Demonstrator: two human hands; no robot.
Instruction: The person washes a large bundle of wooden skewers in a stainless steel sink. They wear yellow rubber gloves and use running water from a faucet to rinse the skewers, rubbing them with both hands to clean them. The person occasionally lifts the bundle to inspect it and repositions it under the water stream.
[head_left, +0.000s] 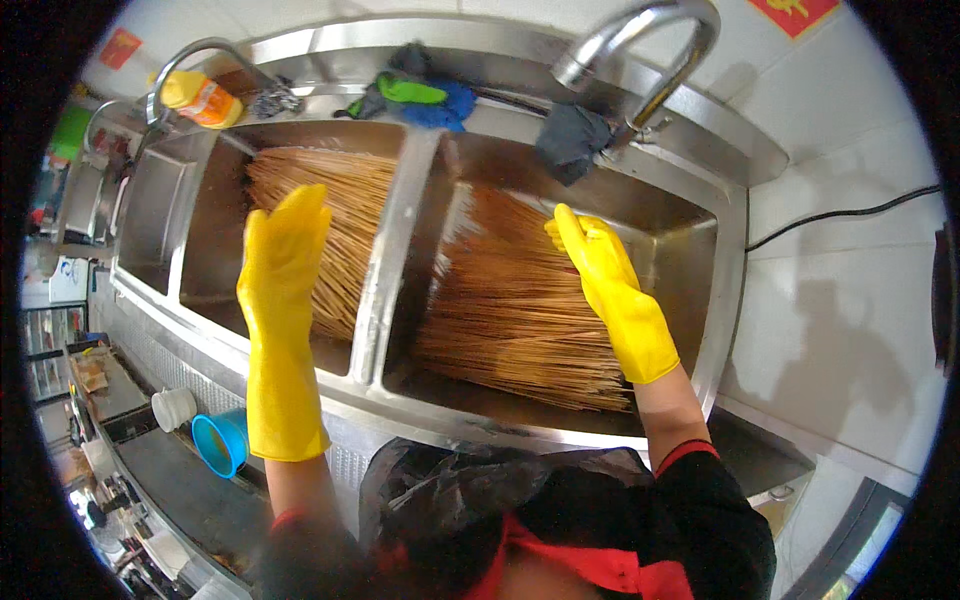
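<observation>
Both my hands wear long yellow rubber gloves. My left hand (289, 232) is raised over the left part of the steel sink, fingers extended and thumb apart, holding nothing that I can see. Beneath it, a mass of thin wooden skewers (352, 247) fills much of the middle basin. My right hand (592, 244) hangs over the right basin with its fingers curled; whether anything is inside them is hidden. Below that hand lies a thick spread of wet brown skewers (517, 322), with whitish foam or water (459, 214) along its far left side.
A chrome faucet (697, 45) arches over the right basin, a dark cloth (574, 139) at its base. On the back ledge are a yellow bottle (199, 97) and blue and green gloves or cloths (431, 101). A blue plastic bucket (221, 444) and white tub (174, 409) stand lower left.
</observation>
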